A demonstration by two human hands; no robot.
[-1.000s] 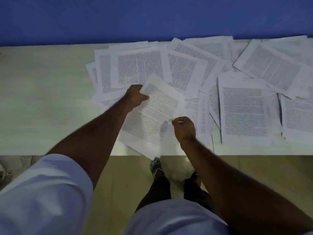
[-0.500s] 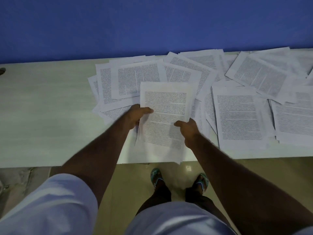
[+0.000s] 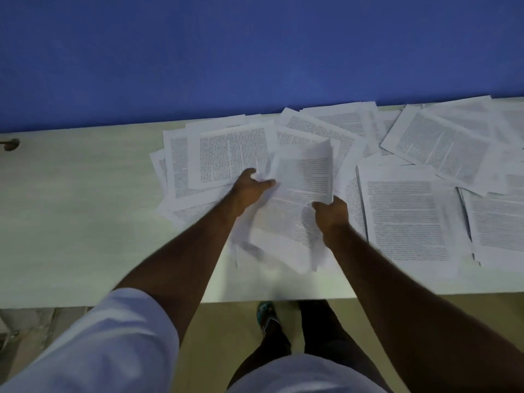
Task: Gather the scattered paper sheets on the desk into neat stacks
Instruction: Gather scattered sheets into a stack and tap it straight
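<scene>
Several printed white paper sheets (image 3: 405,219) lie scattered and overlapping across the middle and right of the pale desk (image 3: 76,222). Between my hands is a small bundle of sheets (image 3: 303,177), bent and blurred, its upper part curling up off the desk. My left hand (image 3: 249,188) grips the bundle's left edge. My right hand (image 3: 331,211) grips its right edge lower down. More sheets (image 3: 232,157) lie fanned out just behind my left hand.
A blue wall (image 3: 255,52) runs along the desk's far edge. A small dark object (image 3: 10,144) sits at the desk's far left. The desk's front edge is close to my body, with the floor and my feet (image 3: 266,319) below it.
The bundle, held flat and straight half a second ago, now bends and curls between my hands. The view has tilted, so the desk sits lower in the frame.
</scene>
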